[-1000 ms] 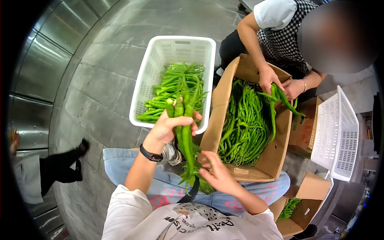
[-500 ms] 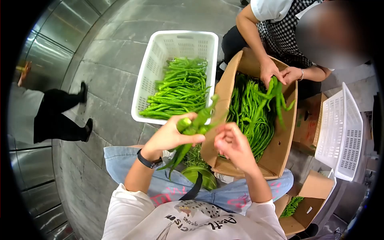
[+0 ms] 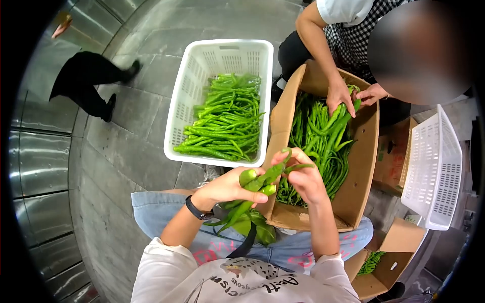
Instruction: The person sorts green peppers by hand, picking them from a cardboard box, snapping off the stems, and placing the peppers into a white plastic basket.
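My left hand (image 3: 227, 187) is wrapped round a bunch of long green chili peppers (image 3: 270, 175), whose pale green ends stick out past the thumb. My right hand (image 3: 307, 182) pinches the stem end of one pepper from that bunch. Just beyond my left hand stands a white plastic crate (image 3: 200, 65) with many green peppers (image 3: 222, 126) laid lengthwise in it. Under and past my right hand is an open cardboard box (image 3: 365, 164) holding a heap of peppers (image 3: 323, 139). Below my hands, between my knees, a green container (image 3: 263, 233) shows in part.
A co-worker's hands (image 3: 339, 98) handle peppers at the box's far end. At right are a white crate (image 3: 437, 171) and a smaller cardboard box (image 3: 386, 275) with peppers. Another person in black trousers (image 3: 83, 81) walks at left along metal panels (image 3: 43, 161).
My right hand has come up to the bunch and now pinches a pepper's stem end. The co-worker's hands have lowered peppers into the box. The walking person has moved farther up the view.
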Available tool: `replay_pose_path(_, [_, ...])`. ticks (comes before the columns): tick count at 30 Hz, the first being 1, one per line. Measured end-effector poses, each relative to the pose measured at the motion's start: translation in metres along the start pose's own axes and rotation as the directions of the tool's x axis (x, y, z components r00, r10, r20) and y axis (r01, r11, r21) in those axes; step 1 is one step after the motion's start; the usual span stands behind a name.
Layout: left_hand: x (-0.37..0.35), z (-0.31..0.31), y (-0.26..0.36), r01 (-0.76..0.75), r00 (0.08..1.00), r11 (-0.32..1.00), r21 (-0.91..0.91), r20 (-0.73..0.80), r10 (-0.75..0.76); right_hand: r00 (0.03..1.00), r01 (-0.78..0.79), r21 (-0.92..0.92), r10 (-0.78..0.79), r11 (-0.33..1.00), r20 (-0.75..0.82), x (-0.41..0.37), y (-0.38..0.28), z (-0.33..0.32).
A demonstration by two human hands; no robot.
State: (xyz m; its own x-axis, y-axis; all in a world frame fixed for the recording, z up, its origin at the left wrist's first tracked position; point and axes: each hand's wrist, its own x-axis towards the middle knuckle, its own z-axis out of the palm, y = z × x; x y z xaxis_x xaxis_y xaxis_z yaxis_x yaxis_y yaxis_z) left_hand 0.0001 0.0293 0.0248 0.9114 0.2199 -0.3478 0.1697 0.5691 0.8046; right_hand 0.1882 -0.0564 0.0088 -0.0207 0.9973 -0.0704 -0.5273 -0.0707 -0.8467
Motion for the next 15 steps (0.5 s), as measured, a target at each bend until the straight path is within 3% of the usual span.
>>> replay_pose_path(1, [0.002,0.0,-0.002,0.013,1.0,1.0,0.015,-0.002,-0.013,0.999,0.052,-0.196,-0.053,0.979,-0.004,0.001,-0.006,0.002])
replay_pose_path(5, [0.008,0.0,-0.008,0.003,1.0,0.999,0.043,-0.027,-0.002,0.974,0.137,-0.407,-0.197,0.903,-0.11,0.003,0.0,0.0])
replay_pose_path(8, [0.009,0.001,-0.003,0.013,1.0,0.997,0.073,-0.018,-0.012,0.977,-0.069,-0.162,0.034,0.984,-0.209,0.004,-0.004,-0.002])
replay_pose_path(9, [0.009,0.002,-0.003,0.025,1.0,0.997,0.077,-0.01,-0.024,0.967,-0.109,0.002,0.106,0.994,-0.233,0.005,0.001,-0.004])
replay_pose_path(10, [0.009,0.002,-0.004,0.036,0.999,0.996,0.082,-0.002,-0.035,0.972,-0.145,0.239,0.184,0.96,-0.148,0.005,0.005,-0.008])
replay_pose_path(11, [0.01,-0.003,-0.012,-0.061,0.998,0.98,0.19,0.044,0.053,0.97,-0.192,0.459,0.238,0.868,-0.046,0.005,0.008,-0.013])
replay_pose_path(12, [0.009,-0.003,-0.011,-0.034,0.999,0.988,0.152,0.029,0.03,0.961,-0.246,0.646,0.267,0.723,0.067,0.005,0.013,-0.018])
replay_pose_path(13, [0.008,-0.002,-0.009,-0.009,1.0,0.993,0.114,0.015,0.007,0.974,-0.211,0.65,0.214,0.73,0.076,0.005,0.021,-0.017])
replay_pose_path(15, [0.009,-0.005,-0.007,0.013,1.0,0.996,0.083,-0.02,-0.011,0.966,-0.153,0.553,0.241,0.819,-0.09,0.001,0.011,-0.009])
